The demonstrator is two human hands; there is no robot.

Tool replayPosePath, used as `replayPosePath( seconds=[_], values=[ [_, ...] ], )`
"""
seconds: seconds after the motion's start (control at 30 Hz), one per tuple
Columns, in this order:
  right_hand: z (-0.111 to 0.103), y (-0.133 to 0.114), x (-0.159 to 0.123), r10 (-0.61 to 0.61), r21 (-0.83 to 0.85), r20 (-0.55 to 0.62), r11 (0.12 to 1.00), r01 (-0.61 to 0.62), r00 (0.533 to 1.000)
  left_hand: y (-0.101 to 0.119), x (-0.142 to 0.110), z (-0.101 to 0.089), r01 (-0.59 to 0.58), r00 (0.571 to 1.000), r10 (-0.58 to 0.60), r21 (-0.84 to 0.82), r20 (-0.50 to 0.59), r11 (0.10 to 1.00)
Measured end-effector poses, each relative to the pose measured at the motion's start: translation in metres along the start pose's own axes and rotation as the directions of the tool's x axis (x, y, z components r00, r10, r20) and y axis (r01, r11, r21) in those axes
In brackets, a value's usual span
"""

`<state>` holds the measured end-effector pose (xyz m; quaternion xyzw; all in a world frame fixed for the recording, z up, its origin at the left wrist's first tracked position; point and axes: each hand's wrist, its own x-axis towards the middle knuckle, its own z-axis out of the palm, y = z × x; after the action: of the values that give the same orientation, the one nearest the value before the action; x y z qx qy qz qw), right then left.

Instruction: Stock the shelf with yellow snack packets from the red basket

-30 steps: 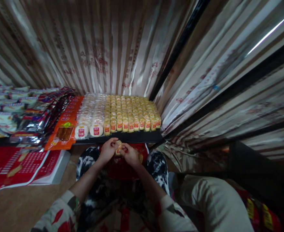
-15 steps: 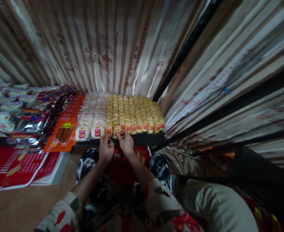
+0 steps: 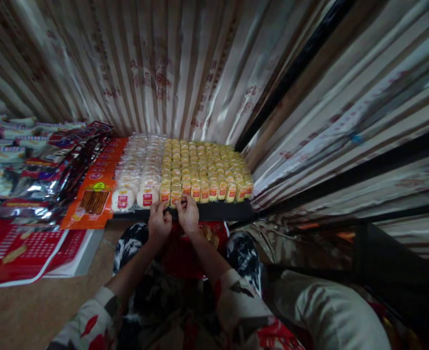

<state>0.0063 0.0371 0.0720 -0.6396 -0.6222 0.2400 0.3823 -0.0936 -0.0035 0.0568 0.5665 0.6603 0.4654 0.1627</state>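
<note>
Both hands meet at the front edge of a dark shelf [image 3: 222, 212]. My left hand [image 3: 158, 222] and my right hand [image 3: 188, 214] pinch a small yellow wrapped cake [image 3: 175, 195] standing in the front row of several rows of yellow cakes [image 3: 203, 167]. The fingers of both hands are closed on this cake. To the left of them lie round white wrapped cakes [image 3: 137, 177] with red labels. A red bag [image 3: 185, 250] rests in my lap below the hands.
An orange snack packet [image 3: 96, 194] lies left of the white cakes, with shiny dark and pale packets [image 3: 35, 165] further left. A red printed box [image 3: 25, 250] sits on the brown floor. Striped glossy sheeting [image 3: 200, 68] covers the walls behind and to the right.
Both hands rose from my lap to the shelf's front row, carrying the small yellow cake. It now stands among the front yellow cakes with both hands still on it.
</note>
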Motion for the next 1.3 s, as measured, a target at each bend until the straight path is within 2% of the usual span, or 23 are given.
replayPosePath(
  seconds=[0.3, 0.4, 0.6, 0.77, 0.9, 1.07, 1.3],
  values=[
    [0.0, 0.005, -0.006, -0.035, 0.19, 0.011, 0.981, 0.032, 0.999, -0.004, 0.0, -0.004, -0.042, 0.999, 0.042, -0.004, -0.02, 0.999],
    [0.002, 0.001, -0.005, -0.041, 0.165, 0.008, 0.986, 0.039, 0.999, -0.006, 0.0, -0.004, -0.009, 1.0, 0.009, -0.042, -0.008, 0.999],
    [0.012, 0.003, -0.003, 0.035, 0.154, -0.009, 0.988, -0.034, 0.999, -0.008, 0.0, -0.006, 0.016, 1.0, -0.014, -0.08, 0.024, 0.997],
    [0.012, 0.0, -0.004, -0.016, 0.119, -0.087, 0.993, 0.026, 0.996, -0.008, 0.002, -0.008, 0.028, 0.999, -0.027, -0.093, 0.019, 0.995],
    [0.01, -0.002, -0.003, -0.078, 0.111, -0.052, 0.99, 0.083, 0.996, -0.008, 0.003, -0.008, 0.04, 0.999, -0.038, -0.067, 0.037, 0.997],
    [0.01, 0.001, -0.002, -0.06, 0.138, -0.046, 0.988, 0.066, 0.997, -0.006, 0.001, -0.006, 0.053, 0.998, -0.051, -0.047, 0.045, 0.998],
    [0.004, 0.003, -0.012, -0.116, 0.207, -0.046, 0.971, 0.123, 0.992, -0.006, -0.004, -0.007, -0.016, 0.999, 0.02, -0.096, 0.044, 0.995]
  ],
)
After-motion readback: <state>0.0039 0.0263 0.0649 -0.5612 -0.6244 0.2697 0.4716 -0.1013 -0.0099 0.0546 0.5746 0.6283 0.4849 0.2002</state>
